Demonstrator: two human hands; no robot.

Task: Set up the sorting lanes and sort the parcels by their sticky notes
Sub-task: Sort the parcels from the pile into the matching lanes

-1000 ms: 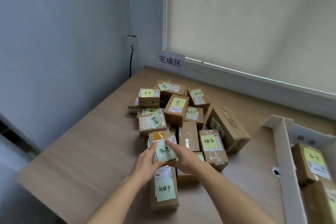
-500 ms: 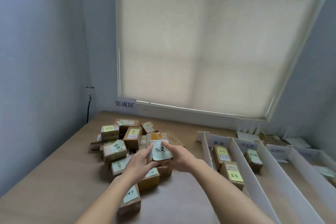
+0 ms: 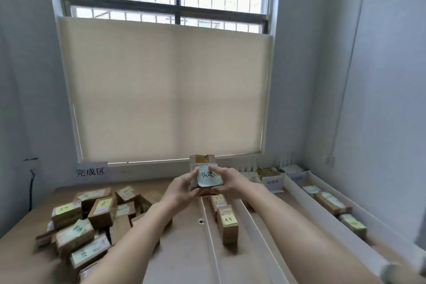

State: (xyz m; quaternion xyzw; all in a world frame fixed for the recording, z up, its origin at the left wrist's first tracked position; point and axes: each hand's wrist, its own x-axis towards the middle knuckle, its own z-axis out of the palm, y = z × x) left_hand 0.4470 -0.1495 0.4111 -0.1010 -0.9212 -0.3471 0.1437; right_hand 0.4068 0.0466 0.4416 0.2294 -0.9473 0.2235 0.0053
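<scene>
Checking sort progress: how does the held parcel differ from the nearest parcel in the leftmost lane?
The held parcel is up in both hands; the lane parcel rests between dividers. The held parcel's note is pale green and curling; the lane parcel's is yellow and flat. Both are brown cardboard with handwritten notes.

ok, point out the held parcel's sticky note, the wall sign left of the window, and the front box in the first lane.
pale green sticky note (image 3: 208, 178), head view, its centre.
white paper wall sign (image 3: 90, 172), head view, its printed characters.
brown cardboard box (image 3: 228, 226), head view, its top face.

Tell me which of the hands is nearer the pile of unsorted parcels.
Left. The left hand grips the held parcel on the side toward the pile of unsorted parcels; the right hand grips its far side.
</scene>
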